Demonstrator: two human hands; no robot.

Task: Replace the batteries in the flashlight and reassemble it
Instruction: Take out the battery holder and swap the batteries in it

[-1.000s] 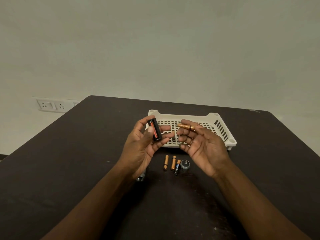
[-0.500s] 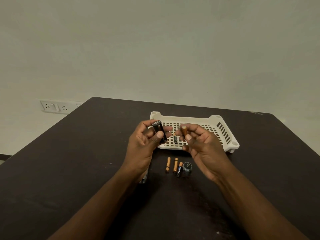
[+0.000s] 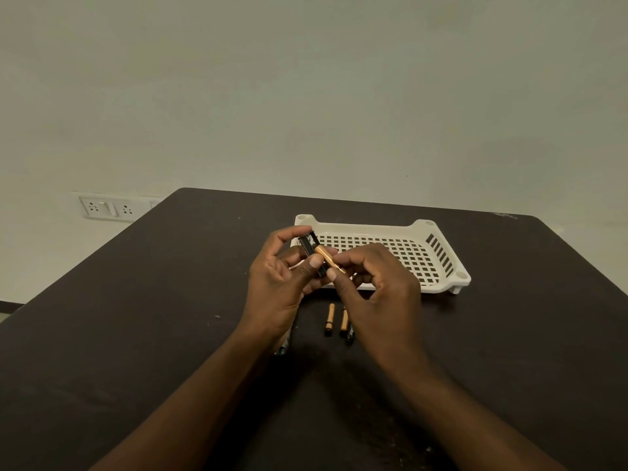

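Note:
My left hand (image 3: 277, 277) grips a black battery holder (image 3: 308, 247) between thumb and fingers, above the dark table. My right hand (image 3: 377, 287) pinches a small copper-coloured battery (image 3: 327, 257) and presses it against the holder's side. Three loose batteries lie on the table just below the hands: one copper (image 3: 329, 319), a second copper (image 3: 344, 322), and a black one (image 3: 350, 335) partly hidden by my right wrist. A silvery piece of the flashlight (image 3: 281, 350) peeks out under my left wrist.
A white slotted plastic tray (image 3: 438, 263) stands just behind the hands on the dark brown table (image 3: 136, 317). A wall socket plate (image 3: 108, 208) sits at the far left, beyond the table's edge.
My right hand has moved left and brought the copper battery from in front of the tray onto the holder. The left hand has kept its grip on the holder.

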